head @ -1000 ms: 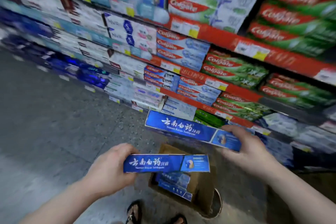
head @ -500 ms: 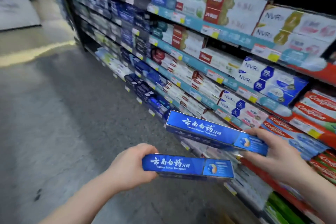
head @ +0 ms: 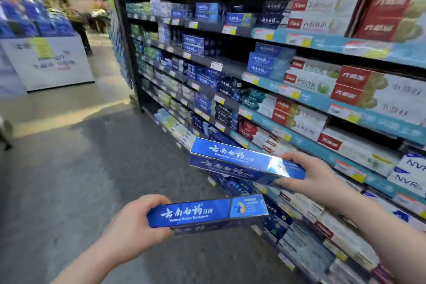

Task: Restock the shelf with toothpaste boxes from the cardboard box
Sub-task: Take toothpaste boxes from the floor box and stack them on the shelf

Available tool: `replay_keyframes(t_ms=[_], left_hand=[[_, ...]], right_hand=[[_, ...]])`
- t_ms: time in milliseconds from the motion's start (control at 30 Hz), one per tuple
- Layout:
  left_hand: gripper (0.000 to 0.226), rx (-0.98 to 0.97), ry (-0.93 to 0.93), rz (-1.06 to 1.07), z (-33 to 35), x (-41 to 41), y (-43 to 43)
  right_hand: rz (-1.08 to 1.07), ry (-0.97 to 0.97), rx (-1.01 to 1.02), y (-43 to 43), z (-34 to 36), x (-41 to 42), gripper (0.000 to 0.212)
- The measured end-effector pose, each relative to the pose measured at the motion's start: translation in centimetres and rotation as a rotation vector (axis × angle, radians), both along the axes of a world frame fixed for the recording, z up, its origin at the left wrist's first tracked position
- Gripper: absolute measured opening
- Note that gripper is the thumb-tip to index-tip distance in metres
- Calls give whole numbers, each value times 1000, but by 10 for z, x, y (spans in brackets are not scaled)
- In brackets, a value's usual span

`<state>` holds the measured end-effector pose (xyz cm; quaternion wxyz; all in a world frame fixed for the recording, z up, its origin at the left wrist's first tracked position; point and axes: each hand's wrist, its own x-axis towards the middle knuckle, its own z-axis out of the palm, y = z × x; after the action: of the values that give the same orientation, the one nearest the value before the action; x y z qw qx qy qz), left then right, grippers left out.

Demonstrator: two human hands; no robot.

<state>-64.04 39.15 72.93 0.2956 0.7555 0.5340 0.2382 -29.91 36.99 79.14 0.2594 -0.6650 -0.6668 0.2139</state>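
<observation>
My left hand (head: 131, 226) grips the left end of a long blue toothpaste box (head: 207, 213) with white lettering, held level low in front of me. My right hand (head: 309, 175) holds the right end of a second blue toothpaste box (head: 239, 159), higher and closer to the shelves; another box edge seems to lie under it. The shelf (head: 230, 69) runs along my right, stacked with toothpaste boxes; matching blue boxes (head: 267, 62) sit on the upper middle tiers. The cardboard box is out of view.
The grey aisle floor (head: 69, 180) stretches ahead on the left. A white display stand (head: 50, 62) with blue goods stands at the far left. Red-and-white and NVR boxes (head: 410, 168) fill the nearer shelf tiers to my right.
My view has swung up and left, away from the cardboard box on the floor, toward the far end of the aisle. Both hands still hold their blue boxes, now raised slightly.
</observation>
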Motion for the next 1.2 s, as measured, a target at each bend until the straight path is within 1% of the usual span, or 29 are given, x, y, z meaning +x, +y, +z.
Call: replay_keyframes(t_ms=[67, 167, 300, 400, 433, 500, 533, 600, 667, 733, 833, 1000, 1100, 1133, 1200], left_hand=[[45, -19, -31, 24, 4, -10, 31], [50, -47, -78, 52, 12, -22, 84], [41, -80, -76, 97, 24, -32, 169], [42, -96, -63, 134, 35, -36, 236], [44, -91, -66, 145, 39, -37, 257], [47, -75, -93, 168, 46, -39, 296], [47, -65, -103, 176, 50, -41, 314], [49, -55, -116, 188, 54, -47, 345], [48, -58, -128, 211, 59, -56, 376], [46, -56, -120, 227, 61, -69, 411], [37, -38, -98, 237, 63, -86, 470], [34, -17, -92, 149, 71, -121, 579], [32, -2, -67, 47, 86, -138, 646], [31, 5, -55, 9, 91, -142, 667], [28, 3, -49, -48, 101, -147, 708]], right_hand=[[26, 9, 6, 38, 4, -9, 34], [49, 25, 31, 103, 5, -17, 30], [97, 47, 65, 201, 11, -23, 33], [131, 59, 67, 273, 27, -28, 33], [139, 50, 70, 297, 32, -30, 35], [161, 36, 100, 345, 35, -32, 55], [162, 28, 116, 368, 37, -35, 55], [168, 33, 123, 409, 41, -44, 38], [190, 31, 137, 445, 47, -57, 30], [206, 2, 184, 480, 52, -68, 32], [193, -35, 234, 529, 63, -89, 37], [104, -58, 325, 606, 67, -120, 40], [34, -48, 333, 647, 72, -135, 32], [9, -42, 333, 659, 72, -138, 33], [-54, -27, 345, 677, 73, -147, 42]])
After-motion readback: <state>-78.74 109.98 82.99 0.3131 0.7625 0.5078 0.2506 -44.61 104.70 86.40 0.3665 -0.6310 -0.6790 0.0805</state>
